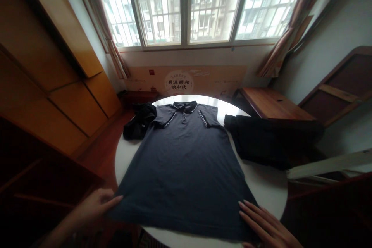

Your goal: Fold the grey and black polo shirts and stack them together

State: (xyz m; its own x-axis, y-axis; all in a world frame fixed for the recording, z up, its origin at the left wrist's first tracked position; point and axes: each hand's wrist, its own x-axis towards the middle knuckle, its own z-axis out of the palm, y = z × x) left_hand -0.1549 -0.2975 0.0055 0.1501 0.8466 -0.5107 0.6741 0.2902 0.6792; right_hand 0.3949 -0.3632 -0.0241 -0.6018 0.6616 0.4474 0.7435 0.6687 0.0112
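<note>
A dark polo shirt [183,162] with white-trimmed collar and sleeves lies spread face up on a round white table [267,186], collar toward the window. My left hand [95,205] rests at the shirt's near left hem corner, its fingers stretched toward the cloth. At the near right hem corner my right hand [267,226] lies flat on the fabric with fingers extended.
A crumpled dark garment [139,120] sits at the table's far left. A larger dark garment [267,139] lies on the right side, hanging past the edge. A wooden bench [273,104] stands behind, wooden cabinets [58,97] on the left, and a barred window [186,4] ahead.
</note>
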